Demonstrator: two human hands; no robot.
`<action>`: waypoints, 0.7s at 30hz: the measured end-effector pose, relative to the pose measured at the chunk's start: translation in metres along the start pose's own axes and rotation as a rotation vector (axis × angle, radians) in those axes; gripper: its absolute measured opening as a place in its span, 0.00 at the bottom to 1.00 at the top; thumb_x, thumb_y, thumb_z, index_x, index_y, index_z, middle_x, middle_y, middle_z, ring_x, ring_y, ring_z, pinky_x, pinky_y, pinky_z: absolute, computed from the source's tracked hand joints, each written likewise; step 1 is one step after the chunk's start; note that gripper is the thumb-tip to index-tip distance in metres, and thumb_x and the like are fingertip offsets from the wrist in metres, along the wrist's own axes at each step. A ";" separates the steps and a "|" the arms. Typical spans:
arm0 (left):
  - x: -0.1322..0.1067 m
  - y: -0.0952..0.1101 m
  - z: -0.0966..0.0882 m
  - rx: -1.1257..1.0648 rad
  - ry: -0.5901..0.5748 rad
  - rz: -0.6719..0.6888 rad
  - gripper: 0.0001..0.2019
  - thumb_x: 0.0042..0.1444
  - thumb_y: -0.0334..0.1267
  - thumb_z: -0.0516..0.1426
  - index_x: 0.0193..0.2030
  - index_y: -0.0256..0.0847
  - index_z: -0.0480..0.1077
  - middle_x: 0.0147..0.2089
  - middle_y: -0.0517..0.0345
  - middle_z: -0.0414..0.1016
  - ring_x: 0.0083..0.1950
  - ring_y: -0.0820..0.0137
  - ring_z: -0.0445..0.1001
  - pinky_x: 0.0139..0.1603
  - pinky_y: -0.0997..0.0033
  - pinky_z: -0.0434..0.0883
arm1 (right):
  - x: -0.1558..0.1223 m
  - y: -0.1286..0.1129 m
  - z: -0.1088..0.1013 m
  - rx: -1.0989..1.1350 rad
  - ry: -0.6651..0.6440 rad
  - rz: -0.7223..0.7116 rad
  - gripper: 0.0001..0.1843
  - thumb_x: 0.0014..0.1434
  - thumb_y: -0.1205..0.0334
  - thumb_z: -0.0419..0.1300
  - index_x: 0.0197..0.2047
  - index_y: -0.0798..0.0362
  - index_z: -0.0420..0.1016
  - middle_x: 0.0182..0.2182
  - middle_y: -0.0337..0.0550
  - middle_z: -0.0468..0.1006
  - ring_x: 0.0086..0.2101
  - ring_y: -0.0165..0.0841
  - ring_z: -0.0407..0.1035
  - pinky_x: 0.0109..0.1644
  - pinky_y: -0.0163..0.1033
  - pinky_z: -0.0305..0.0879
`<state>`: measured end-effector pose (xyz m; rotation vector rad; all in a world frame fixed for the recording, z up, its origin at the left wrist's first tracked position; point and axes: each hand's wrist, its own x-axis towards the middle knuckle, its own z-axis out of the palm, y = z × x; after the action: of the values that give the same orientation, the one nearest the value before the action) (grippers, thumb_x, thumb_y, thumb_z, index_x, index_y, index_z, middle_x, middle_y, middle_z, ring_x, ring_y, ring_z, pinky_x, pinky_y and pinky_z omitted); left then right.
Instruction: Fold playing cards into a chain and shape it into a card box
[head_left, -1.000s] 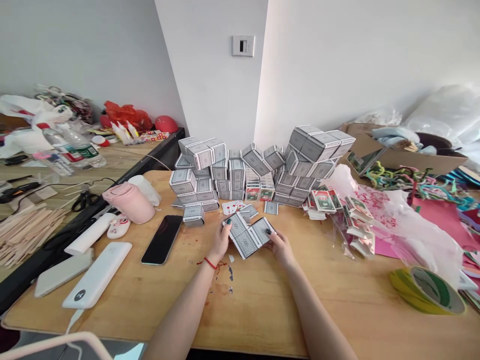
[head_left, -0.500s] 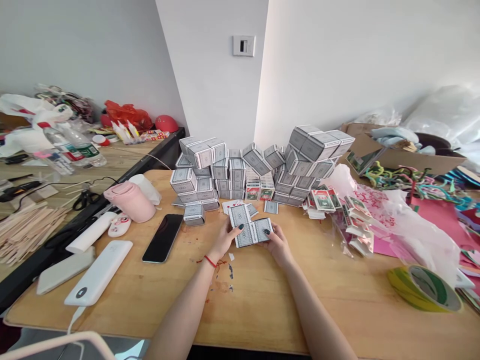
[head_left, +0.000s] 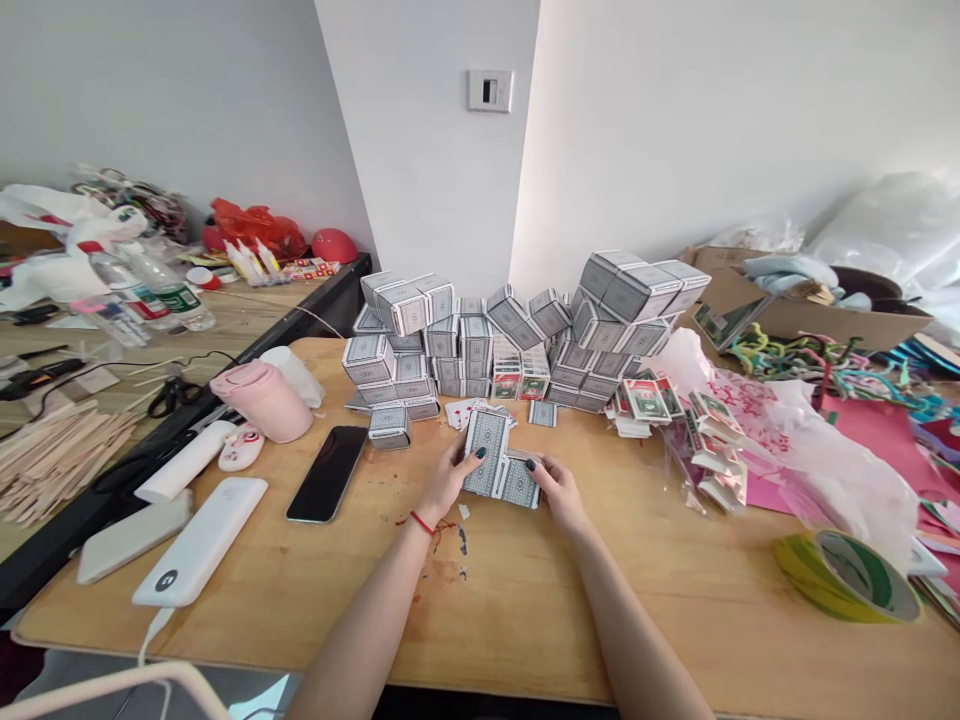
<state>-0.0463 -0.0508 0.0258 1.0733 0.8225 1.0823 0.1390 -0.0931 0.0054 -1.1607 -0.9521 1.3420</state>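
Observation:
My left hand [head_left: 448, 478] grips a piece made of grey-backed playing cards [head_left: 489, 452] by its left side, thumb on top. My right hand [head_left: 559, 485] pinches the lower right part of the same piece, where a shorter card section joins the taller one. Just beyond lie loose playing cards [head_left: 459, 411], some face up with red marks. A single card block [head_left: 389, 427] rests to the left. Behind stand stacked blocks of grey cards [head_left: 409, 370] on the left and more card blocks [head_left: 600, 345] on the right. Fingers beneath the piece are hidden.
A black phone [head_left: 328, 474], a white power bank [head_left: 201, 541] and a pink cup [head_left: 262, 400] are on the left. Card boxes [head_left: 646, 400], a plastic bag [head_left: 810, 450] and yellow-green tape [head_left: 847, 575] lie right. A side table [head_left: 225, 325] holds bottles and sticks.
The card piece has turned in my hands, its right section tilting downward and closer to the taller section. Both hands still hold it in nearly the same place.

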 end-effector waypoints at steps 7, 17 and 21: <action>0.002 -0.005 0.005 0.141 0.062 0.100 0.23 0.51 0.45 0.54 0.54 0.42 0.63 0.58 0.53 0.63 0.61 0.62 0.57 0.61 0.63 0.54 | 0.006 0.004 -0.004 0.110 0.023 0.048 0.22 0.48 0.46 0.59 0.43 0.50 0.69 0.41 0.45 0.74 0.38 0.38 0.69 0.38 0.40 0.65; 0.002 -0.006 0.005 0.182 0.043 0.085 0.20 0.53 0.47 0.51 0.50 0.40 0.68 0.54 0.52 0.68 0.58 0.60 0.61 0.60 0.60 0.54 | -0.007 -0.019 0.001 0.042 -0.251 -0.001 0.27 0.46 0.51 0.62 0.50 0.49 0.67 0.46 0.44 0.73 0.47 0.41 0.65 0.50 0.45 0.60; 0.001 -0.006 0.008 0.193 -0.010 0.088 0.18 0.54 0.45 0.51 0.49 0.41 0.69 0.53 0.53 0.68 0.57 0.60 0.62 0.59 0.59 0.55 | -0.006 -0.017 0.004 0.063 -0.267 0.010 0.26 0.45 0.51 0.62 0.48 0.49 0.68 0.47 0.45 0.72 0.47 0.42 0.65 0.51 0.45 0.58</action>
<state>-0.0368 -0.0522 0.0229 1.2866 0.8918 1.0860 0.1389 -0.0971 0.0238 -0.9541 -1.0857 1.5506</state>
